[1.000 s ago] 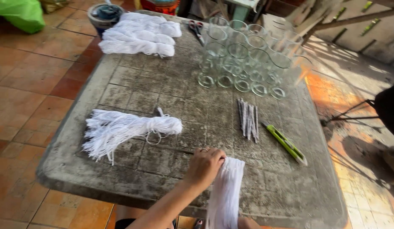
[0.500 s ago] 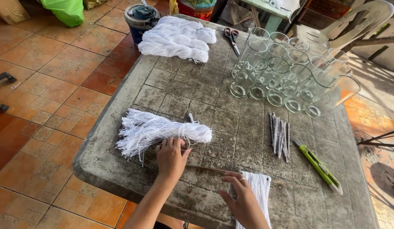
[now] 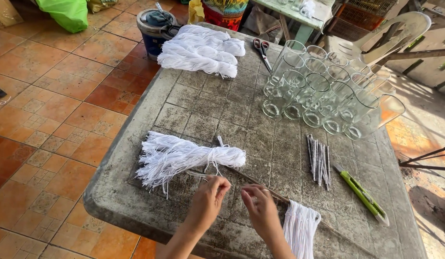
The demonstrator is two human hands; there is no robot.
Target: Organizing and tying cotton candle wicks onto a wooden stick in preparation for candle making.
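Observation:
My left hand pinches a single white string drawn from the loose white string bundle lying on the grey stone table. My right hand is beside it, fingers closed near the same string and over a thin wooden stick that lies slanted across the table. A bunch of white strings hangs from the stick at the table's front edge, just right of my right hand.
Several clear glasses stand at the back right. A pile of white string bundles and scissors lie at the far end. Grey sticks and a green cutter lie to the right. A bucket stands on the tiled floor.
My left hand has lifted off the string bundle and now pinches one string. My right hand has moved left off the hanging strings toward the left hand.

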